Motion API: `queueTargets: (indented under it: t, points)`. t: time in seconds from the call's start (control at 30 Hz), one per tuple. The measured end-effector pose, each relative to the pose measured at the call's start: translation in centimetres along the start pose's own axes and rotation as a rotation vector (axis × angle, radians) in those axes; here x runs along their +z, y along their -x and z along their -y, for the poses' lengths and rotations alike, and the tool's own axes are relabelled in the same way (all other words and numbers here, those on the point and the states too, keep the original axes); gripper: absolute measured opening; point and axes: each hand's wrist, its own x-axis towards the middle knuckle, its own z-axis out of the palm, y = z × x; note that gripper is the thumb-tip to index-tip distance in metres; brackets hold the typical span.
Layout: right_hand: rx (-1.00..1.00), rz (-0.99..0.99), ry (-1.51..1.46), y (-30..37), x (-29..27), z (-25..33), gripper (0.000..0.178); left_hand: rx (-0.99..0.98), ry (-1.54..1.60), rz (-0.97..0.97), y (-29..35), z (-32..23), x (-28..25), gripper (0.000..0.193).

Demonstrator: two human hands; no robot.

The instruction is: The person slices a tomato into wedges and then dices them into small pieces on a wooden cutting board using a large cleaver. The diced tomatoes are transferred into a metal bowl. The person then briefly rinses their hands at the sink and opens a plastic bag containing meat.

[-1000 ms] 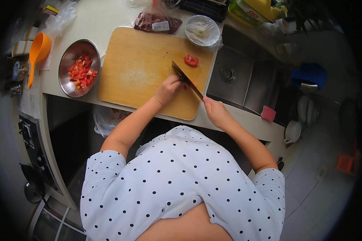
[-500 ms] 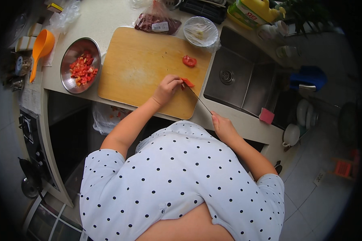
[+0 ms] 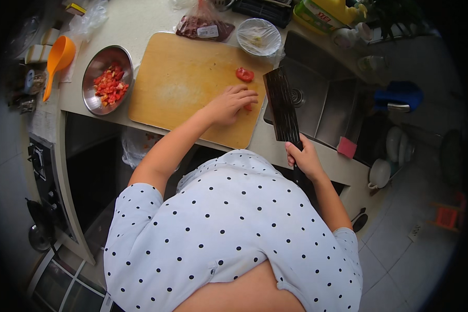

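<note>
My right hand (image 3: 305, 157) is closed round the black handle of a cleaver (image 3: 281, 104). Its broad dark blade is turned flat to view, raised by the right edge of the wooden cutting board (image 3: 166, 86) and overlapping the sink. Over the right part of the board, my left hand (image 3: 229, 105) has its fingers stretched out to the right. A bit of red tomato (image 3: 248, 107) shows under these fingers; most of it is hidden. Just beyond the hand lies another tomato piece (image 3: 245, 75). To the left of the board stands a steel bowl (image 3: 88, 78) holding diced tomato (image 3: 111, 86).
Behind the board are bagged dark red meat (image 3: 192, 28) and a bowl under plastic film (image 3: 258, 36). At right is a steel sink (image 3: 325, 99) with a pink sponge (image 3: 346, 147) near its front corner. An orange ladle (image 3: 61, 54) lies far left.
The cleaver has come up off the tomato and swung right, its blade turning flat to view. My left hand has shifted right, its fingers extending over the tomato piece.
</note>
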Motion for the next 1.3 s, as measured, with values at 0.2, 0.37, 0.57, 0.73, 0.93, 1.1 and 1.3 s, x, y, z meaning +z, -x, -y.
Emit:
queueTargets:
  t: [0.2, 0.37, 0.57, 0.73, 0.93, 1.1, 1.3]
  points:
    - [0.063, -0.058, -0.1, -0.4, 1.8, 1.3, 0.024, -0.394, 0.007, 0.048, 1.3, 0.6, 1.3, 0.019]
    - [-0.068, -0.071, 0.296, -2.9, 3.6, 0.0, 0.033, -0.546, 0.033, -0.316, 2.8, 0.1, 0.9, 0.024]
    - [-0.161, -0.059, 0.511, -6.1, 6.0, 1.7, 0.046, -0.517, 0.042, -0.402, 4.0, -0.5, 1.3, 0.019]
    - [-0.251, -0.041, 0.68, -7.9, 6.7, 1.6, 0.046, -0.466, 0.049, -0.418, 4.8, 0.3, 2.3, 0.016]
    - [-0.556, -0.132, 0.674, -13.1, 10.5, 2.0, 0.044, -0.488, -0.01, -0.424, 4.8, -0.2, 2.3, 0.012]
    - [-0.261, -0.049, 0.547, -13.6, 8.0, 3.2, 0.043, -0.511, 0.004, -0.512, 4.1, -0.8, 2.6, 0.016]
    - [-0.209, -0.047, 0.674, -8.2, 6.8, 3.7, 0.042, -0.523, -0.012, -0.546, 4.2, -0.9, 3.1, 0.015]
